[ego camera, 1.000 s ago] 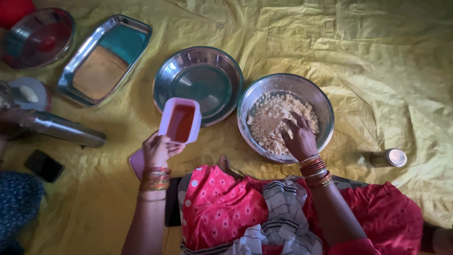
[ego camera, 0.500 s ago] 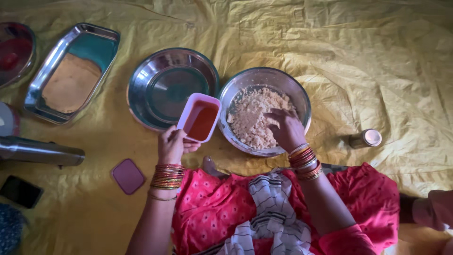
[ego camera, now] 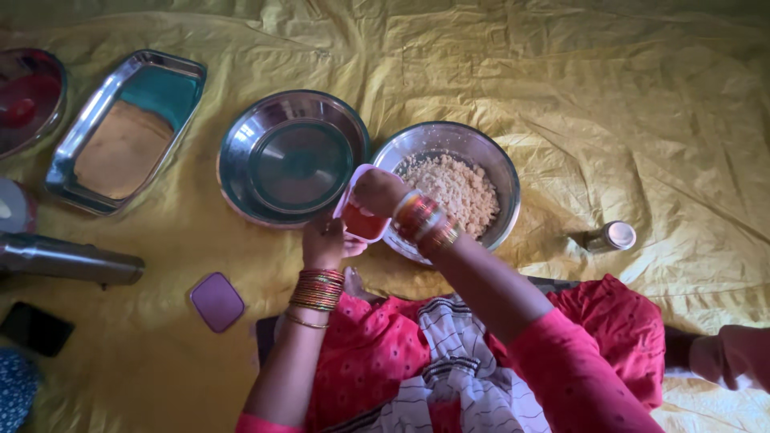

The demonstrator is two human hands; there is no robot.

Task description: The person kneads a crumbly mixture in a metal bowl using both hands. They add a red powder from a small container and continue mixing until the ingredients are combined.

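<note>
My left hand point(ego camera: 325, 240) holds a small pink square container point(ego camera: 358, 218) with red-orange contents, just left of a steel bowl point(ego camera: 497, 168) of pale crumbly mixture point(ego camera: 457, 192). My right hand point(ego camera: 378, 192) reaches across into the container's opening, fingers hidden inside it. Both wrists carry red and gold bangles. The container's pink lid point(ego camera: 216, 301) lies on the yellow cloth by my left forearm.
An empty round steel dish point(ego camera: 241, 160) sits left of the bowl. A rectangular steel tray point(ego camera: 124, 132) with a tan slab lies further left. A steel cylinder point(ego camera: 68, 258), dark phone point(ego camera: 36, 329), small steel cup point(ego camera: 613, 236) and another steel bowl point(ego camera: 28, 100) surround.
My right hand left the crumbly mixture and moved left into the pink container. My left hand brought the container closer to the bowl's rim.
</note>
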